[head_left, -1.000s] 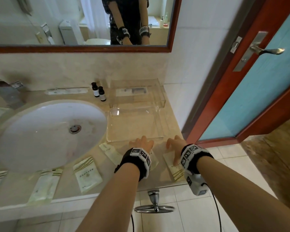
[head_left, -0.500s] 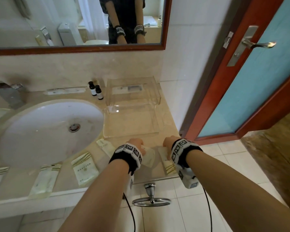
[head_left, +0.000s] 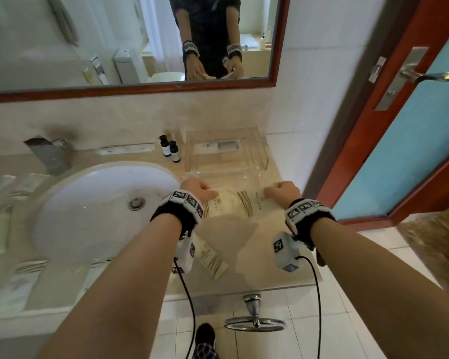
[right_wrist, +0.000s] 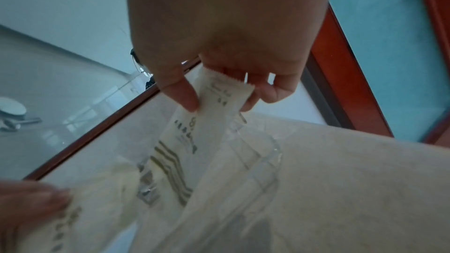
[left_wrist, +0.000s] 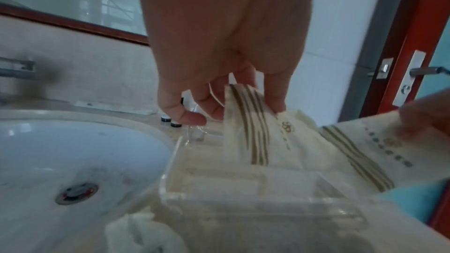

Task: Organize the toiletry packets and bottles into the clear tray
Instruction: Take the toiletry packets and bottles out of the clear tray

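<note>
Both hands are raised over the low clear tray (head_left: 244, 178) on the counter. My left hand (head_left: 200, 190) pinches a cream packet with gold stripes (head_left: 222, 204) by one end; the left wrist view shows fingers and thumb gripping this packet (left_wrist: 255, 132) above the tray (left_wrist: 243, 199). My right hand (head_left: 280, 191) pinches a second striped packet (head_left: 254, 203) by its serrated end (right_wrist: 219, 88). The two packets hang side by side, almost touching. Two small dark bottles (head_left: 169, 150) stand left of the tray. Another packet (head_left: 210, 257) lies on the counter under my left wrist.
A taller clear box (head_left: 226, 151) stands behind the tray against the wall. The white sink (head_left: 88, 208) and faucet (head_left: 47, 154) are to the left, with several blurred packets (head_left: 24, 268) around it. A red-framed door (head_left: 399, 151) is at the right.
Both hands took hold of packets lying at the counter's front edge, lifted them and carried them forward over the clear tray.
</note>
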### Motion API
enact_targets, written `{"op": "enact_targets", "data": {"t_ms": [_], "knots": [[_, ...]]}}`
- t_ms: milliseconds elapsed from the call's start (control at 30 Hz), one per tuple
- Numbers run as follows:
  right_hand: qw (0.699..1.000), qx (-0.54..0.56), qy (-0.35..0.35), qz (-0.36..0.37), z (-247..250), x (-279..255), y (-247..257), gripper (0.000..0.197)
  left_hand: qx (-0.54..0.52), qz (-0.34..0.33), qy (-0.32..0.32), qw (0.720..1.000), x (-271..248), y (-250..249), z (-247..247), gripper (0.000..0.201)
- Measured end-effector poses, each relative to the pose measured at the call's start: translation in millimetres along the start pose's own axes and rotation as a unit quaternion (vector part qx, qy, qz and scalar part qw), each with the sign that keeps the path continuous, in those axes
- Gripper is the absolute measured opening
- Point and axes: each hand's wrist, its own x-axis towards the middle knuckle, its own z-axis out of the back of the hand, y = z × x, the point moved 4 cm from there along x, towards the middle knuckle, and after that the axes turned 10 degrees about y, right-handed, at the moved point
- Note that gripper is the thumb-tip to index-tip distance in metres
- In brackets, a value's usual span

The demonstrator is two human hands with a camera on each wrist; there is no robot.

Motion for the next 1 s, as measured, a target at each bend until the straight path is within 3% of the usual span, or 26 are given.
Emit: {"op": "enact_targets", "data": {"t_ms": [67, 167, 333, 467, 567, 667, 800, 867, 1000], "knots": [[1.000, 0.014, -0.020, 0.012, -2, 5, 9, 0.011, 0.024, -0.005, -0.014, 1.000, 6, 3, 6, 0.028], [0.999, 0.016, -0.033, 0.023, -7, 13, 14, 0.026, 0.054, -0.011, -0.026, 0.998, 16, 5, 11, 0.024], [0.998, 0.015, -0.032, 0.053, -16, 24, 20, 0.031, 0.111, -0.017, -0.036, 0.993, 34, 9, 11, 0.021], [0.998, -0.025, -0.018, 0.059, -24, 38, 20, 0.033, 0.184, 0.013, 0.005, 0.983, 53, 15, 6, 0.025], [0.990, -0.132, 0.030, 0.047, -34, 49, 16, 0.033, 0.231, 0.049, 0.060, 0.970, 61, 22, -3, 0.022], [0.958, -0.282, 0.054, 0.028, -40, 54, 16, 0.034, 0.290, 0.060, 0.084, 0.951, 66, 27, -12, 0.026], [0.883, -0.459, 0.040, 0.089, -52, 61, 18, 0.048, 0.395, 0.048, 0.093, 0.913, 68, 28, -18, 0.033], [0.847, -0.518, 0.038, 0.112, -61, 62, 17, 0.048, 0.445, 0.015, 0.106, 0.889, 68, 30, -24, 0.047], [0.826, -0.548, 0.049, 0.127, -72, 62, 14, 0.040, 0.449, -0.030, 0.123, 0.884, 63, 33, -33, 0.044]]}}
